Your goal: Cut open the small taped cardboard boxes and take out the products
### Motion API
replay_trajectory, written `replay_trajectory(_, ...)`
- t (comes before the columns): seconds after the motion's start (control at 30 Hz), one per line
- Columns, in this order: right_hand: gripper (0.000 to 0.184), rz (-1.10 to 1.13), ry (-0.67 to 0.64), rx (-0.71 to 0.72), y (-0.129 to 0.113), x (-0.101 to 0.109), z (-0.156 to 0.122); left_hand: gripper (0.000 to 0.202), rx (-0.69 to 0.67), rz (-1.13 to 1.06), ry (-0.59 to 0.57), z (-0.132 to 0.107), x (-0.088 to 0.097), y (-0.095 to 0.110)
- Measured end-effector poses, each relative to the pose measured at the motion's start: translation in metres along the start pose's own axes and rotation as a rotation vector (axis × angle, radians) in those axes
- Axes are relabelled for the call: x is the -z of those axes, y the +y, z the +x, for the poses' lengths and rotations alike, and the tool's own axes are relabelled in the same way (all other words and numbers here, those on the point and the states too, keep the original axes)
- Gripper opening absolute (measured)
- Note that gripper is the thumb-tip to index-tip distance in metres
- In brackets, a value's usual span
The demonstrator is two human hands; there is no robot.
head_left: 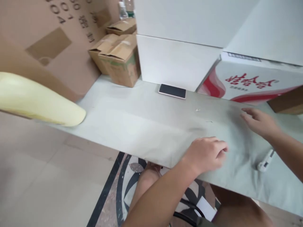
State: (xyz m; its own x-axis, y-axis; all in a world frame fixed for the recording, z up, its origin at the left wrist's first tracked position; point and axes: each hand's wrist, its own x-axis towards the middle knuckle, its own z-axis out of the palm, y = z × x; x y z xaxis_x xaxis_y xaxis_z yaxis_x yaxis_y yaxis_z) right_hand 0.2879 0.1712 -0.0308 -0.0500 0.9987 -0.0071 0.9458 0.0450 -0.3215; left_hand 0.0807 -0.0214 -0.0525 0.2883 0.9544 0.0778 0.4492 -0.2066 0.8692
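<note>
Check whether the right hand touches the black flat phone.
Apart. The head view shows bare grey tabletop between the right hand and the black flat phone.

The pale grey table top (pixel 142 126) lies flat and bare under both hands. The left hand (pixel 205 154) rests on it with fingers curled, just behind its front edge, and the right hand (pixel 259 123) is spread low over it farther back. A small white plug-like gadget (pixel 265 161) lies on the top just beside the right forearm, to the right of the left hand.
</note>
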Motion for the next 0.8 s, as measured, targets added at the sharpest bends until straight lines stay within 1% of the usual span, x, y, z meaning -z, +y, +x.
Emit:
replay_trajectory(0.07,0.014,0.020,-0.029,0.094,-0.055,-0.004,-0.010,0.015,0.050,-0.019,0.056,-0.013,0.017,-0.007)
replay_trajectory(0.13,0.015,0.058,-0.034,0.246,-0.120,-0.015,-0.016,0.016,0.092,-0.052,0.114,-0.023,0.031,-0.013)
replay_trajectory(0.2,0.014,0.094,-0.039,0.401,-0.189,-0.032,-0.015,0.016,0.130,-0.074,0.160,-0.029,0.045,-0.019)
replay_trajectory(0.27,0.014,0.117,-0.045,0.524,-0.260,-0.051,-0.008,0.017,0.161,-0.092,0.190,-0.033,0.058,-0.025)
replay_trajectory(0.3,0.013,0.133,-0.034,0.588,-0.295,-0.060,-0.002,0.018,0.176,-0.107,0.203,-0.034,0.065,-0.028)
replay_trajectory(0.37,0.007,0.181,0.032,0.800,-0.364,-0.074,0.009,0.017,0.186,-0.148,0.238,-0.036,0.079,-0.034)
replay_trajectory(0.4,0.004,0.197,0.072,0.861,-0.397,-0.079,0.014,0.016,0.183,-0.168,0.256,-0.037,0.086,-0.037)
replay_trajectory(0.43,0.003,0.187,0.106,0.902,-0.427,-0.082,0.018,0.015,0.179,-0.187,0.276,-0.039,0.093,-0.040)
replay_trajectory(0.5,0.007,0.124,0.142,0.914,-0.478,-0.087,0.021,0.014,0.179,-0.229,0.329,-0.043,0.106,-0.047)
replay_trajectory(0.57,0.015,0.071,0.155,0.877,-0.512,-0.091,0.023,0.012,0.202,-0.281,0.395,-0.047,0.117,-0.055)
replay_trajectory(0.6,0.017,0.058,0.157,0.850,-0.523,-0.093,0.024,0.011,0.214,-0.309,0.430,-0.049,0.122,-0.059)
replay_trajectory(0.63,0.015,0.052,0.159,0.830,-0.531,-0.095,0.025,0.010,0.221,-0.338,0.460,-0.051,0.126,-0.062)
replay_trajectory(0.7,0.006,0.051,0.180,0.841,-0.536,-0.099,0.027,0.008,0.214,-0.389,0.511,-0.053,0.132,-0.069)
replay_trajectory(0.77,0.015,0.067,0.215,0.918,-0.530,-0.101,0.027,0.007,0.185,-0.427,0.573,-0.056,0.136,-0.074)
replay_trajectory(0.8,0.018,0.076,0.237,0.957,-0.524,-0.101,0.026,0.008,0.162,-0.442,0.626,-0.057,0.138,-0.076)
